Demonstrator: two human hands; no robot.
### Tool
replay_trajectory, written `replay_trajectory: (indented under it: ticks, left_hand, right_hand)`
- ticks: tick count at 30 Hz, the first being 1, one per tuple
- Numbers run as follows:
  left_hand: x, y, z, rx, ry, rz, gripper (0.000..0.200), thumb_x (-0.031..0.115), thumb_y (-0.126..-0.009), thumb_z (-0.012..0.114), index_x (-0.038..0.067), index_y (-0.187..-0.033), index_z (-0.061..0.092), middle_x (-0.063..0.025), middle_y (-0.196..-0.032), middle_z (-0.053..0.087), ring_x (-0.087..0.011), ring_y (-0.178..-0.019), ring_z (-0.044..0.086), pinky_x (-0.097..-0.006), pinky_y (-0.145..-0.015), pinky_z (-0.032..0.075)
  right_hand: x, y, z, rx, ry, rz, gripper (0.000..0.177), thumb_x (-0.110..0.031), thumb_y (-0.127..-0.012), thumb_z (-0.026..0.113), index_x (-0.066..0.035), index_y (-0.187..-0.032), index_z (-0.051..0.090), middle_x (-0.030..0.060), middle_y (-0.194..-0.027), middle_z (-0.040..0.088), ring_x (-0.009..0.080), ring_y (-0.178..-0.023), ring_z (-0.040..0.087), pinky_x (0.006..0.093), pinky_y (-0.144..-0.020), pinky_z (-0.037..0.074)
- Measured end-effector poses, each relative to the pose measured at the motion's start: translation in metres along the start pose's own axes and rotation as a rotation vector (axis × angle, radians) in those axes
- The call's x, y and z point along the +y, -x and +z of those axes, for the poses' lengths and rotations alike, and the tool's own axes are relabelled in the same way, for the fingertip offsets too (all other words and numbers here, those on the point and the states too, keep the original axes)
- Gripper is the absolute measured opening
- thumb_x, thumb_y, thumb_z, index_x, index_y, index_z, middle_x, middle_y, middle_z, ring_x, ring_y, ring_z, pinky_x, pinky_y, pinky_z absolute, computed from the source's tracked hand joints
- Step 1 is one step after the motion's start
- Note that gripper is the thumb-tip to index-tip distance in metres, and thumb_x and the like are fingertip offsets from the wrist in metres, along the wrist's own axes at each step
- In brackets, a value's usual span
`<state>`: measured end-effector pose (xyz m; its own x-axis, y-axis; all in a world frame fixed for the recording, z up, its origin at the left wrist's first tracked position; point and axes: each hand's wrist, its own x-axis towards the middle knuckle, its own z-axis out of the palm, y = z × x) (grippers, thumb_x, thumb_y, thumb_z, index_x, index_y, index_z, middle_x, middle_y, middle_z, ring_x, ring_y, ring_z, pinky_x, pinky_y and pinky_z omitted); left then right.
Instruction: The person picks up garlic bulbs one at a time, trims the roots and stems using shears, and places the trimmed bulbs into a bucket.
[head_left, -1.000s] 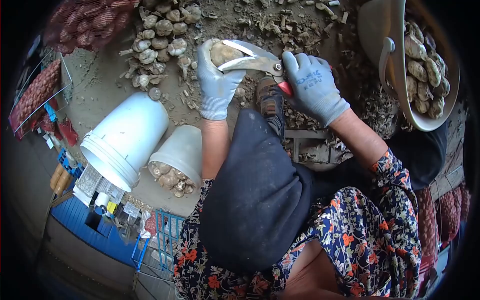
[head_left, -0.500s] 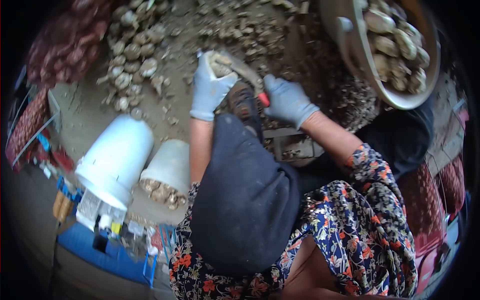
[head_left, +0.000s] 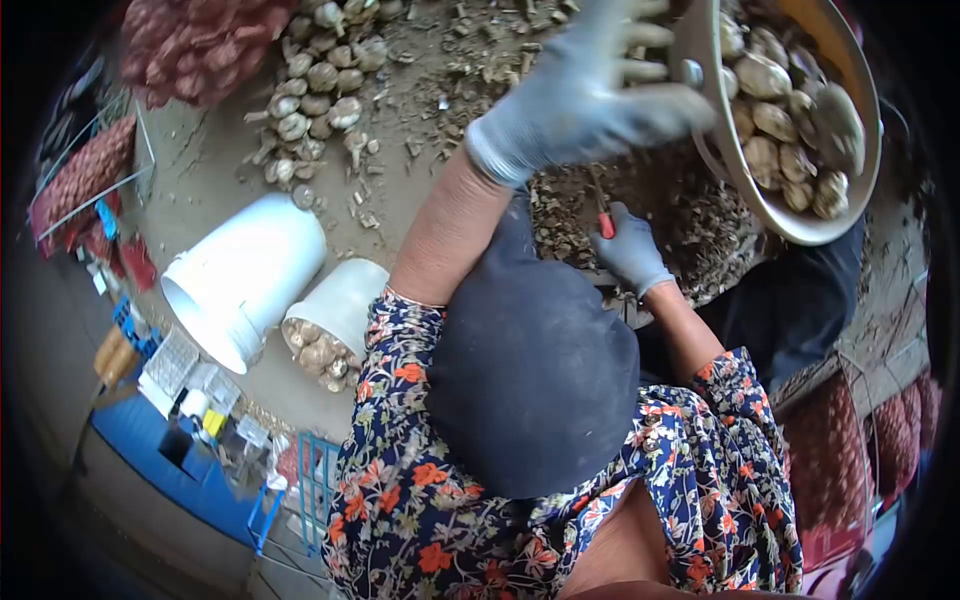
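Observation:
My left hand [head_left: 585,105], in a grey-white glove, reaches up and to the right with fingers spread and nothing in them. Its fingertips are blurred beside a beige bucket [head_left: 800,232] holding several garlic bulbs [head_left: 772,122]. One garlic bulb [head_left: 838,128] is smeared by motion at the bucket's mouth. Lower down, my right hand [head_left: 638,252], also gloved, is closed round the red handle of a knife [head_left: 605,226]. The thin blade points up, over dry garlic trimmings [head_left: 570,222] on the ground.
A heap of untrimmed garlic [head_left: 318,95] lies at upper left, next to a red mesh sack [head_left: 200,50]. Two white buckets lie tipped at left: a large bucket [head_left: 250,270] and a smaller bucket [head_left: 350,300] with garlic spilling out. More mesh sacks [head_left: 825,460] stand at right.
My left hand has let go of the garlic bulb and swung up and right to the beige bucket. My right hand, with the knife, has moved down and right.

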<state>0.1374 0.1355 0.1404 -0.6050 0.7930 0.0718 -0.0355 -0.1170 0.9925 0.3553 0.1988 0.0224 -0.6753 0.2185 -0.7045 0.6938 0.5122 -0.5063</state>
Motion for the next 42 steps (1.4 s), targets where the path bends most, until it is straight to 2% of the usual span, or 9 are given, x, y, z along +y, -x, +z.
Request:
replay_trajectory:
  ticks: [4,8,14,17,25,28,33,36,42]
  left_hand:
    - [-0.12,0.093,-0.076,0.606,-0.716,-0.585,0.017,0.015,-0.08,0.062,0.001,-0.088,0.067,-0.0121,-0.079,0.067,-0.018,-0.071,0.063,-0.0319,-0.07,0.052]
    - [-0.19,0.208,-0.165,1.291,-0.923,-0.593,0.022,0.01,-0.07,0.066,-0.002,-0.088,0.061,-0.0184,-0.082,0.066,-0.0278,-0.074,0.064,-0.0367,-0.072,0.05]
    - [-0.232,0.228,-0.249,0.919,-0.671,-1.172,0.042,0.014,-0.071,0.077,-0.005,-0.103,0.058,-0.0177,-0.095,0.065,-0.0325,-0.078,0.064,-0.0378,-0.072,0.052]
    - [-0.185,0.204,-0.208,0.839,0.145,-0.563,0.044,0.005,-0.074,0.074,-0.002,-0.114,0.055,-0.0116,-0.101,0.063,-0.0227,-0.079,0.064,-0.0309,-0.07,0.054]
    - [-0.128,0.223,-0.137,0.756,0.371,-0.409,0.041,-0.003,-0.076,0.068,0.005,-0.115,0.057,-0.0023,-0.091,0.06,-0.0095,-0.076,0.06,-0.0242,-0.062,0.052]
    - [-0.138,0.248,-0.114,0.678,-0.402,-0.607,0.021,0.014,-0.075,0.073,0.01,-0.091,0.061,-0.0016,-0.079,0.059,-0.0127,-0.068,0.056,-0.0249,-0.061,0.049]
    - [-0.176,0.243,-0.039,0.182,-1.052,-1.199,0.044,0.031,-0.078,0.066,0.019,-0.118,0.053,-0.0198,-0.096,0.061,-0.0361,-0.092,0.063,-0.0437,-0.079,0.05]
    - [-0.168,0.255,-0.05,0.29,-1.117,-1.178,0.033,0.026,-0.08,0.064,0.018,-0.11,0.057,-0.0185,-0.094,0.062,-0.035,-0.093,0.063,-0.0422,-0.079,0.051]
    - [0.025,0.311,-0.153,1.538,-0.704,-0.302,0.009,0.004,-0.086,0.056,0.006,-0.095,0.057,-0.0015,-0.089,0.059,-0.0117,-0.08,0.057,-0.0243,-0.069,0.049]
  right_hand:
    - [0.017,0.0,-0.001,-0.036,0.024,-0.032,0.022,-0.021,-0.083,0.057,-0.002,-0.09,0.049,0.0275,-0.081,0.06,0.0477,-0.083,0.057,0.052,-0.071,0.045]
    - [0.007,-0.002,-0.007,-0.104,0.124,-0.029,0.021,-0.019,-0.084,0.054,-0.002,-0.093,0.048,0.028,-0.087,0.059,0.0466,-0.088,0.056,0.0513,-0.075,0.044]
    - [-0.018,-0.011,0.002,-0.086,0.153,-0.123,0.029,-0.02,-0.079,0.059,-0.003,-0.1,0.048,0.0245,-0.088,0.059,0.0435,-0.086,0.057,0.0501,-0.074,0.044]
    - [-0.033,-0.019,0.001,-0.02,0.323,-0.245,0.033,-0.019,-0.079,0.059,-0.003,-0.105,0.048,0.0234,-0.091,0.059,0.0415,-0.088,0.058,0.0493,-0.077,0.045]
    - [-0.07,-0.038,-0.005,-0.141,0.365,-0.194,0.034,-0.028,-0.083,0.057,-0.003,-0.103,0.048,0.0239,-0.096,0.061,0.0407,-0.093,0.06,0.0482,-0.081,0.047]
    - [-0.05,-0.035,-0.006,-0.116,0.376,-0.18,0.031,-0.028,-0.086,0.054,-0.002,-0.102,0.049,0.0254,-0.096,0.062,0.0415,-0.092,0.06,0.0486,-0.081,0.047]
    - [-0.035,-0.024,-0.001,-0.166,0.374,-0.112,0.033,-0.031,-0.087,0.054,-0.002,-0.101,0.049,0.0261,-0.095,0.062,0.0421,-0.092,0.06,0.0492,-0.081,0.046]
    - [-0.03,-0.015,0.003,-0.136,0.325,-0.213,0.032,-0.03,-0.085,0.055,-0.001,-0.098,0.047,0.027,-0.091,0.062,0.0441,-0.09,0.059,0.0502,-0.078,0.045]
    - [-0.014,-0.01,-0.008,-0.098,0.296,-0.193,0.031,-0.028,-0.084,0.056,-0.001,-0.096,0.046,0.0281,-0.087,0.061,0.0464,-0.086,0.058,0.0522,-0.074,0.045]
